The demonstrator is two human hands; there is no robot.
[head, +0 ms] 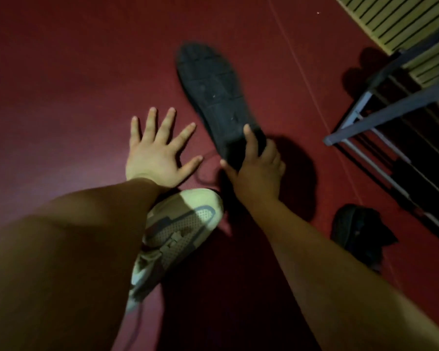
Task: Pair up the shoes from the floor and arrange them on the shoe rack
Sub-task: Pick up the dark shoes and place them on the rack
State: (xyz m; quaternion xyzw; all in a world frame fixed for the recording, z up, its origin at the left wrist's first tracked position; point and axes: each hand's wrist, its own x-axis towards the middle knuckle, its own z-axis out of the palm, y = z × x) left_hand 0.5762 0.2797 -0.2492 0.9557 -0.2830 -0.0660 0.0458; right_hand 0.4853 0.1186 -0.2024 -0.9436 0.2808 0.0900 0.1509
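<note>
A black shoe (213,95) is turned sole-up over the red floor, toe pointing away. My right hand (257,171) grips its heel end, fingers curled over the sole. My left hand (157,150) hovers or rests flat over the floor just left of it, fingers spread and holding nothing. A cream and grey sneaker (178,231) lies on the floor below both hands, partly hidden by my left forearm. Another black shoe (360,231) lies in shadow at the right. The shoe rack (390,115) with grey bars stands at the right edge.
Red floor (61,84) stretches to the left and far side. A slatted yellowish panel (403,24) fills the top right corner behind the rack. Deep shadow covers the floor between my arms.
</note>
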